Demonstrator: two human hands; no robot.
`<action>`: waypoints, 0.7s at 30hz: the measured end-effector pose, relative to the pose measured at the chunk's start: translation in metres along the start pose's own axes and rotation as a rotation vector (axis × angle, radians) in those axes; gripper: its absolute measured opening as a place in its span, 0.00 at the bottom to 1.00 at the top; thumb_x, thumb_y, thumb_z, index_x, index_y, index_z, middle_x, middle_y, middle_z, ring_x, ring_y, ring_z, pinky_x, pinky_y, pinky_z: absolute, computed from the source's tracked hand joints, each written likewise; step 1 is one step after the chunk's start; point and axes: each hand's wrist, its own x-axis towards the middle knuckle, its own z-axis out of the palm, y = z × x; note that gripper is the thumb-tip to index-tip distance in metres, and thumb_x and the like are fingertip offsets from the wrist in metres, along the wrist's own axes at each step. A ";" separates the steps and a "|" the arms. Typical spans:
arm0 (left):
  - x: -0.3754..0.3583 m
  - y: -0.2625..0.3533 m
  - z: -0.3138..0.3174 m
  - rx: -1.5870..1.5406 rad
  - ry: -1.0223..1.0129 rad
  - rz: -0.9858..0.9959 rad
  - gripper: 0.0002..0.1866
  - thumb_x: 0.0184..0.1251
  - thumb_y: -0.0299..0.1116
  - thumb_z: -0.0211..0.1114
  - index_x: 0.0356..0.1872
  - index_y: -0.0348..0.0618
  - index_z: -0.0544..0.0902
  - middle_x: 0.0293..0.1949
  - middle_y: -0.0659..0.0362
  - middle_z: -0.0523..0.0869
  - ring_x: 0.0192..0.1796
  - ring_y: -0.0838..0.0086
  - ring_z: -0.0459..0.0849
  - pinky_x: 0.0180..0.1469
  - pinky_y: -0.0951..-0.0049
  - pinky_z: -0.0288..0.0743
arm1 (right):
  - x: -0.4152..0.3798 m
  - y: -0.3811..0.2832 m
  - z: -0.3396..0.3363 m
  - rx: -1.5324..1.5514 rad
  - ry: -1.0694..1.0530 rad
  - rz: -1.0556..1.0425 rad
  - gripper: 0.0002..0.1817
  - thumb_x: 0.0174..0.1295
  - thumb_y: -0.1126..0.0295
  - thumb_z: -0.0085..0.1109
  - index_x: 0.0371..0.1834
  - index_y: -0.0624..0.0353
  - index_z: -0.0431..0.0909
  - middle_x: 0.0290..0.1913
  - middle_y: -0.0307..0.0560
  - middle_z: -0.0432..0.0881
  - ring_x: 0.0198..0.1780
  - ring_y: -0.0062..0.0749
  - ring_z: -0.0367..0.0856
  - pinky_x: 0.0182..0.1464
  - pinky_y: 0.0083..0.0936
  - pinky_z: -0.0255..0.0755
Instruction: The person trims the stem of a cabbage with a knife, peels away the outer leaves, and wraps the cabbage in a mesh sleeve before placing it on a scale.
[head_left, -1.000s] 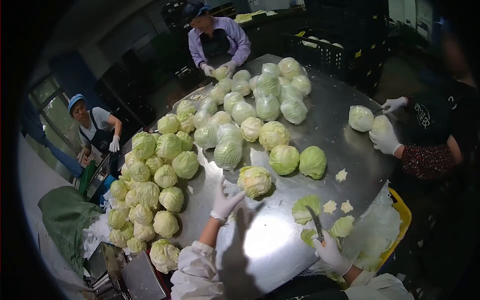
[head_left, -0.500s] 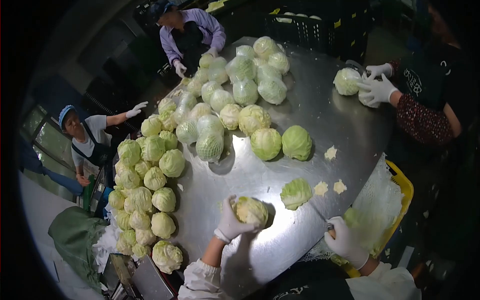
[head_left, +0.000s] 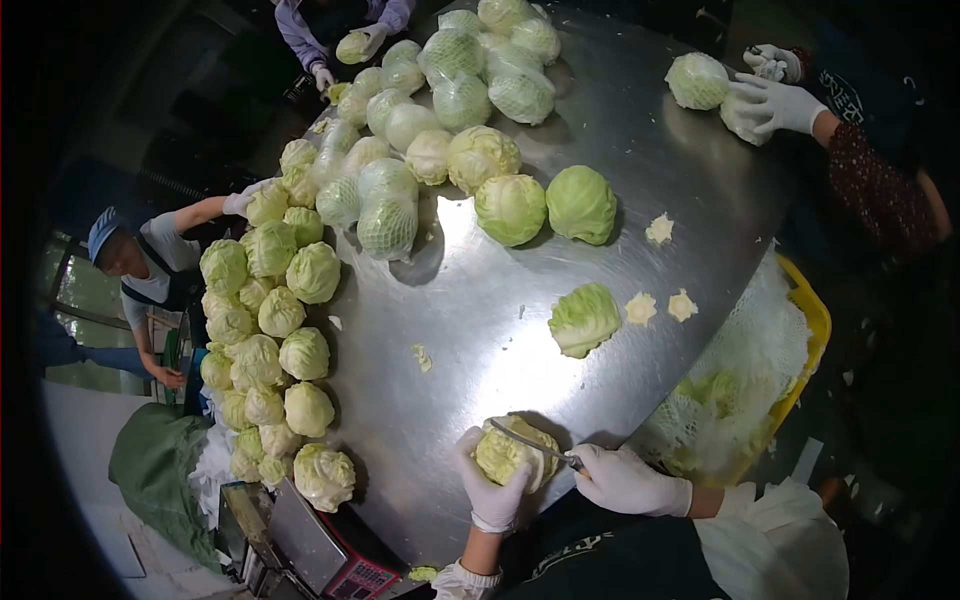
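Note:
My gloved left hand (head_left: pixel 490 490) grips a pale cabbage (head_left: pixel 512 462) from its left side, near the steel table's front edge. A knife (head_left: pixel 530 443) with a thin, curved-looking blade is in my gloved right hand (head_left: pixel 628 482), fingers wrapped round the handle. The blade lies across the cabbage's upper face; whether it has cut in cannot be made out. Beyond them a loose green cabbage leaf (head_left: pixel 584 320) rests on the metal. Two pale star-shaped stem slices, including one slice (head_left: pixel 640 308), lie beside that leaf, and a third slice (head_left: pixel 659 229) sits farther back.
Bare cabbages (head_left: pixel 305 353) are heaped along the left edge, net-wrapped cabbages (head_left: pixel 387 208) at the back. A scale (head_left: pixel 330 545) stands front left. A yellow crate (head_left: pixel 815 310) with netting and leaves is at right. Co-workers' hands, including one glove (head_left: pixel 785 105), handle cabbages around the table.
My right hand has brought the knife leftward from the table's right edge onto the cabbage. My left hand holds the cabbage closer to me. The left co-worker's hand has come down onto the heap.

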 end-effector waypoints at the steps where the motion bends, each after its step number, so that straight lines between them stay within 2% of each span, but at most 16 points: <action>1: 0.000 0.000 0.002 -0.007 -0.005 -0.004 0.41 0.50 0.34 0.80 0.62 0.36 0.64 0.59 0.50 0.67 0.62 0.65 0.70 0.69 0.62 0.65 | -0.003 -0.001 -0.004 -0.003 0.001 0.009 0.14 0.70 0.66 0.50 0.51 0.65 0.68 0.40 0.64 0.82 0.39 0.62 0.84 0.43 0.52 0.78; 3: 0.000 -0.002 0.005 0.041 0.032 0.066 0.41 0.50 0.37 0.80 0.62 0.36 0.64 0.59 0.50 0.66 0.63 0.64 0.68 0.70 0.61 0.63 | -0.008 -0.004 -0.010 -0.007 -0.032 0.005 0.12 0.70 0.67 0.50 0.48 0.65 0.67 0.38 0.63 0.81 0.39 0.62 0.84 0.43 0.52 0.78; 6: -0.002 -0.012 -0.001 0.057 0.029 0.053 0.42 0.50 0.40 0.80 0.61 0.36 0.64 0.58 0.50 0.66 0.63 0.63 0.68 0.70 0.61 0.62 | -0.010 -0.008 -0.013 -0.015 -0.020 -0.023 0.11 0.69 0.67 0.50 0.47 0.65 0.67 0.37 0.62 0.81 0.38 0.62 0.84 0.41 0.50 0.79; 10: -0.003 -0.012 0.003 0.080 0.042 0.070 0.42 0.50 0.41 0.80 0.61 0.35 0.64 0.57 0.50 0.66 0.61 0.63 0.68 0.68 0.60 0.63 | 0.000 -0.004 -0.008 -0.083 -0.026 -0.019 0.10 0.68 0.69 0.52 0.45 0.64 0.68 0.37 0.60 0.82 0.35 0.58 0.85 0.38 0.48 0.80; 12: -0.003 -0.009 0.005 0.102 0.051 0.066 0.41 0.50 0.40 0.80 0.59 0.35 0.64 0.56 0.50 0.66 0.60 0.64 0.68 0.66 0.60 0.64 | 0.002 -0.003 -0.004 -0.242 0.027 -0.026 0.10 0.67 0.70 0.54 0.45 0.64 0.69 0.36 0.59 0.82 0.32 0.55 0.85 0.34 0.45 0.81; 16: 0.002 0.004 0.016 0.046 0.110 0.012 0.40 0.49 0.40 0.81 0.57 0.34 0.66 0.55 0.48 0.66 0.60 0.61 0.69 0.65 0.57 0.66 | 0.014 -0.004 -0.001 -0.321 0.063 -0.015 0.09 0.66 0.70 0.54 0.43 0.64 0.70 0.36 0.57 0.83 0.31 0.53 0.87 0.33 0.46 0.82; 18: 0.001 0.017 0.020 0.465 0.019 0.268 0.40 0.46 0.40 0.82 0.56 0.35 0.67 0.55 0.46 0.67 0.60 0.57 0.69 0.64 0.55 0.67 | 0.034 0.020 0.013 -0.438 0.126 0.021 0.10 0.65 0.70 0.55 0.44 0.65 0.71 0.36 0.59 0.83 0.33 0.54 0.88 0.35 0.45 0.83; 19: -0.002 0.016 0.024 0.513 0.021 0.331 0.40 0.45 0.42 0.82 0.55 0.36 0.68 0.56 0.45 0.67 0.60 0.55 0.70 0.64 0.53 0.67 | 0.039 0.024 0.015 -0.435 0.142 0.023 0.10 0.65 0.70 0.55 0.44 0.65 0.71 0.36 0.59 0.83 0.33 0.54 0.88 0.35 0.45 0.83; 21: -0.003 0.005 0.015 0.392 0.048 0.243 0.42 0.45 0.45 0.82 0.56 0.38 0.67 0.57 0.47 0.67 0.62 0.57 0.69 0.66 0.54 0.66 | 0.045 0.030 0.017 -0.339 0.107 0.022 0.11 0.64 0.71 0.55 0.45 0.67 0.72 0.37 0.61 0.84 0.32 0.54 0.88 0.37 0.46 0.83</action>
